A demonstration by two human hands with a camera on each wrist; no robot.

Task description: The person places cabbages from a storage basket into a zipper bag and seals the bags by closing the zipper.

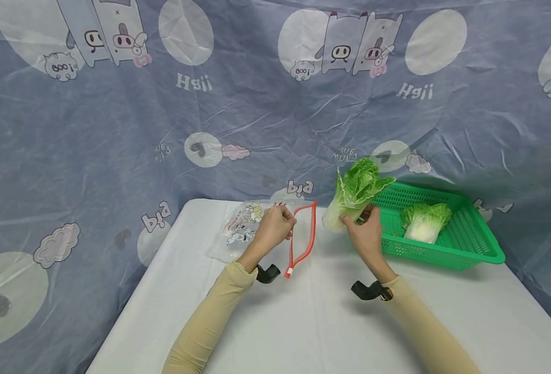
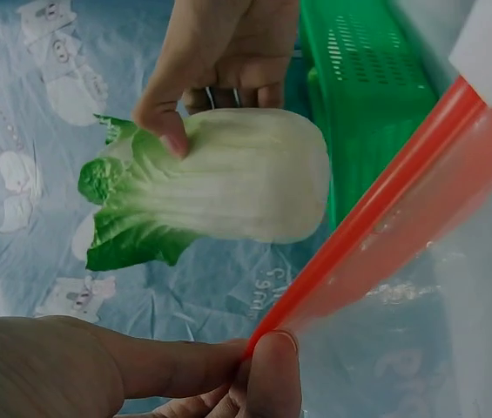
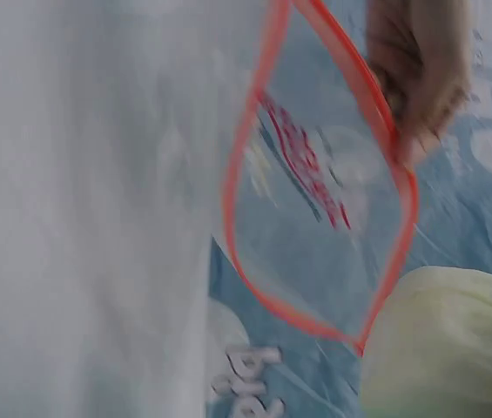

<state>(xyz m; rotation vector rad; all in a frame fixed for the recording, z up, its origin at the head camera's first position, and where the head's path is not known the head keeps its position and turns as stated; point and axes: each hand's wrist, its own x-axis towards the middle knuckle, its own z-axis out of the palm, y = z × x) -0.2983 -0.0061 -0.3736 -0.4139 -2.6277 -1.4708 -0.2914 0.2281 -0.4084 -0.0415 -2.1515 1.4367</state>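
My left hand [image 1: 275,226] pinches the red zip edge of a clear plastic zip bag [image 1: 238,231] between thumb and fingers. The bag's mouth [image 3: 415,205] gapes in the right wrist view, its red rim spread into a loop. Printed drawings and red lettering show on the bag's side. To the right, my right hand [image 1: 366,228] grips a napa cabbage [image 1: 348,200] round its middle, leafy green end up and white base toward the bag's mouth. In the left wrist view the thumb presses on the cabbage [image 2: 246,178]. A white slider [image 1: 290,270] sits at the rim's near end.
A green perforated basket [image 1: 483,241] stands at the right rear of the white table [image 1: 322,322], with another napa cabbage [image 1: 426,222] lying in it. A patterned blue-grey cloth [image 1: 257,114] hangs behind the table.
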